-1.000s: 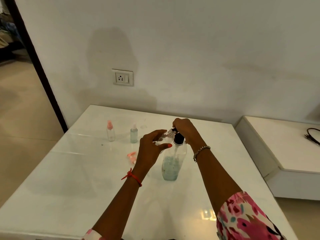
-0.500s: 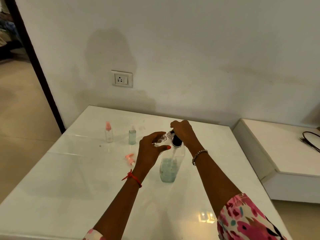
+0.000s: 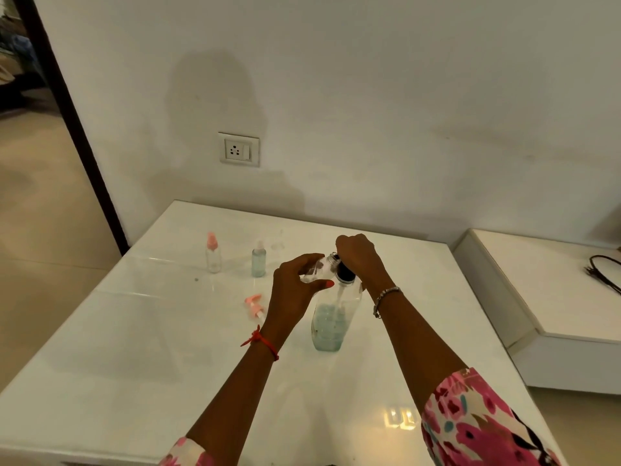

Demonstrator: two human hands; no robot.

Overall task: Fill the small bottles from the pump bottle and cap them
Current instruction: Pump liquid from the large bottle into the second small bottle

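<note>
A clear pump bottle [image 3: 331, 324] with pale blue liquid in its lower part stands at the middle of the white table [image 3: 134, 348]. My right hand [image 3: 359, 260] is closed over its black pump head. My left hand [image 3: 295, 290] holds a small clear bottle [image 3: 319, 270] tilted, with its open mouth against the pump spout. Farther back on the left stand a small empty bottle with a pink spray cap [image 3: 213, 252] and a small capped bottle of blue liquid [image 3: 258, 263]. A loose pink spray cap [image 3: 254, 306] lies on the table left of my left wrist.
A wall with a power socket [image 3: 239, 149] rises behind the table. A lower white surface [image 3: 544, 290] with a black cable [image 3: 603, 272] sits to the right. A dark door frame [image 3: 77, 129] and open floor lie to the left.
The view has shifted slightly. Both hands stay on the pump head and the small bottle, which has tilted a little more towards the spout.
</note>
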